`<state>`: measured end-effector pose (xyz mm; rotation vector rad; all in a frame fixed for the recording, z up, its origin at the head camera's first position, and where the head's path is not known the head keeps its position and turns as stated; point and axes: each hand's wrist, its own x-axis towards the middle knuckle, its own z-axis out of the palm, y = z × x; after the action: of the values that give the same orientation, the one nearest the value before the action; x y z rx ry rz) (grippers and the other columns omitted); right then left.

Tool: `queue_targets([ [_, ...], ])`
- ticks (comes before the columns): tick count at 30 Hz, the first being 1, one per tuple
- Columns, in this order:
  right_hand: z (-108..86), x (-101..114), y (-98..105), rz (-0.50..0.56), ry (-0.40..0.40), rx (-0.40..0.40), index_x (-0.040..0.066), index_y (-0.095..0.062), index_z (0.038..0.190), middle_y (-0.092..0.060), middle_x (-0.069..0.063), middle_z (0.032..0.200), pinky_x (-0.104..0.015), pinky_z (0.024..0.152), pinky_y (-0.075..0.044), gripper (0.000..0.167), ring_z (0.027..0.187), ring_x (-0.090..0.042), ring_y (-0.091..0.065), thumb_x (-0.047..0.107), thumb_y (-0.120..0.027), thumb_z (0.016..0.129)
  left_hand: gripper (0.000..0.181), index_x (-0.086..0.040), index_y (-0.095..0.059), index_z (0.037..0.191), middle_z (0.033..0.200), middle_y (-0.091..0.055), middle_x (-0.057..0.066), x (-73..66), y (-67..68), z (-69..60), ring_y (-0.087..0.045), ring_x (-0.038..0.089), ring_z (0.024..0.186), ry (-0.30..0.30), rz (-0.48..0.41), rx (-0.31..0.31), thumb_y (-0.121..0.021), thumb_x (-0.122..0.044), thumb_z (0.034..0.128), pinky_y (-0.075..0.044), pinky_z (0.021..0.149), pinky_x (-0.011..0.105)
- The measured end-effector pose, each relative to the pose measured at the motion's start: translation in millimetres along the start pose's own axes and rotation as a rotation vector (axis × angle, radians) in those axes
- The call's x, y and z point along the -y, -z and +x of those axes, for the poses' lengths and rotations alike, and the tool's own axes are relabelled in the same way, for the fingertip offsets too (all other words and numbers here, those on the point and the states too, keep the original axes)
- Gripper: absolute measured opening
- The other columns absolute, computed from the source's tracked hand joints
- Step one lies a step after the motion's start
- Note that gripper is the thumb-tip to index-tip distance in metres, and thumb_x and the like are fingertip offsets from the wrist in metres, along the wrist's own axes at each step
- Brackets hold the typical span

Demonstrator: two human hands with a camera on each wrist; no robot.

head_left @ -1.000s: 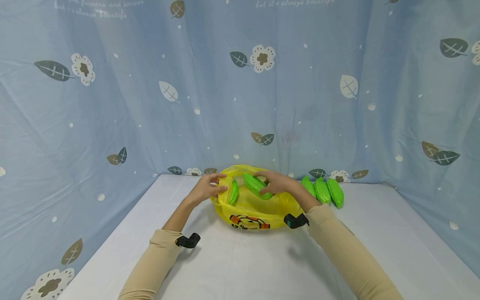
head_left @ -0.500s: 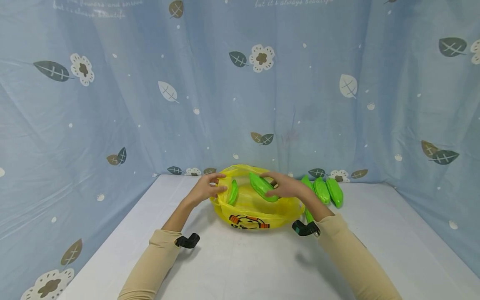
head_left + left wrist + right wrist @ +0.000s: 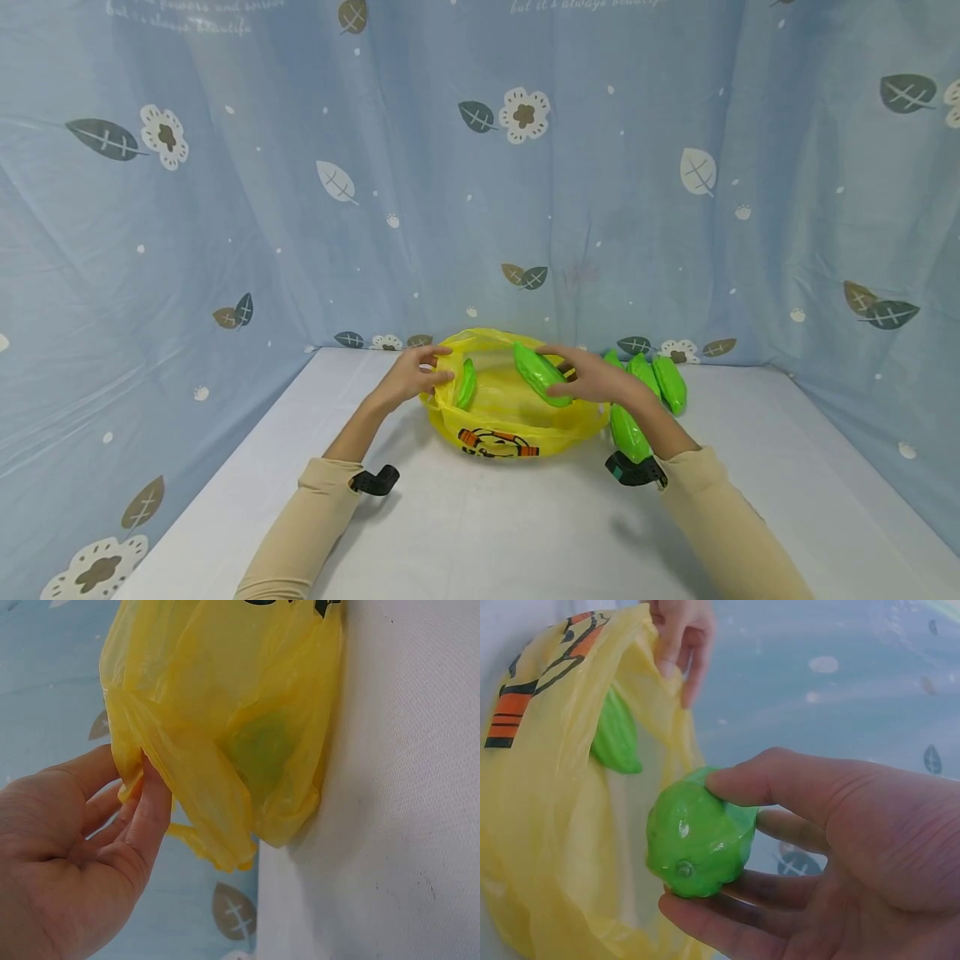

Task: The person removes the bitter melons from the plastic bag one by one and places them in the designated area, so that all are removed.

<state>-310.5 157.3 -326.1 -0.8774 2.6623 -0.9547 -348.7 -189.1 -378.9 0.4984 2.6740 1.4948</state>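
Observation:
In the head view a yellow plastic bag point(image 3: 517, 429) with an orange and black print sits on the table, its mouth held wide. My left hand point(image 3: 408, 377) pinches the bag's left edge; the left wrist view shows the yellow film between its fingers. A glossy green ridged gourd point(image 3: 542, 375) is gripped by my right hand point(image 3: 592, 377) over the bag's mouth. Its rounded, dimpled end faces the right wrist camera, with the thumb on one side and fingers on the other. A second green gourd point(image 3: 467, 385) lies inside the bag at the left.
Several more green gourds point(image 3: 670, 385) lie on the white table point(image 3: 487, 533) to the bag's right, one of them point(image 3: 630, 433) nearer and partly behind my right forearm. A blue patterned curtain point(image 3: 420, 208) stands behind and at both sides of the table.
My right hand has moved to the right with its gourd, across the bag's mouth. More of the gourd near my right forearm now shows. The left hand stays on the bag.

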Motion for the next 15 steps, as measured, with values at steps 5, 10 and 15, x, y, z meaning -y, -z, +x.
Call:
queue_targets([
  [5,-8.8,-3.9,4.4,0.011,0.021,-0.018,0.010,-0.033,0.152,-0.036,-0.022,0.153,-0.049,0.094,-0.055,0.068,0.129,-0.046,-0.050,0.021,-0.066,0.094,0.051,-0.014,-0.056,0.138,0.112,-0.051,0.015,0.1,0.5,0.1,-0.069,0.019,0.090,-0.012,-0.001,0.001,-0.072,-0.025,0.0906,-0.061,0.071,0.036],
  [10,-18.3,-11.0,9.1,0.041,0.015,-0.021,0.013,-0.031,0.154,-0.033,-0.021,0.155,-0.051,0.096,-0.054,0.069,0.130,-0.047,-0.048,0.023,-0.066,0.095,0.052,-0.013,-0.056,0.138,0.113,-0.050,0.017,-0.1,0.7,-0.4,-0.069,0.020,0.089,-0.019,-0.004,0.004,-0.072,-0.025,0.0904,-0.061,0.071,0.037],
  [15,-29.2,-18.1,14.0,0.045,-0.011,-0.040,0.016,-0.032,0.154,-0.038,-0.023,0.152,-0.049,0.092,-0.056,0.069,0.125,-0.045,-0.054,0.025,-0.067,0.094,0.051,-0.012,-0.055,0.138,0.113,-0.052,0.017,-0.7,0.7,-0.7,-0.068,0.019,0.088,-0.017,0.000,-0.001,-0.072,-0.024,0.0910,-0.061,0.071,0.036],
])
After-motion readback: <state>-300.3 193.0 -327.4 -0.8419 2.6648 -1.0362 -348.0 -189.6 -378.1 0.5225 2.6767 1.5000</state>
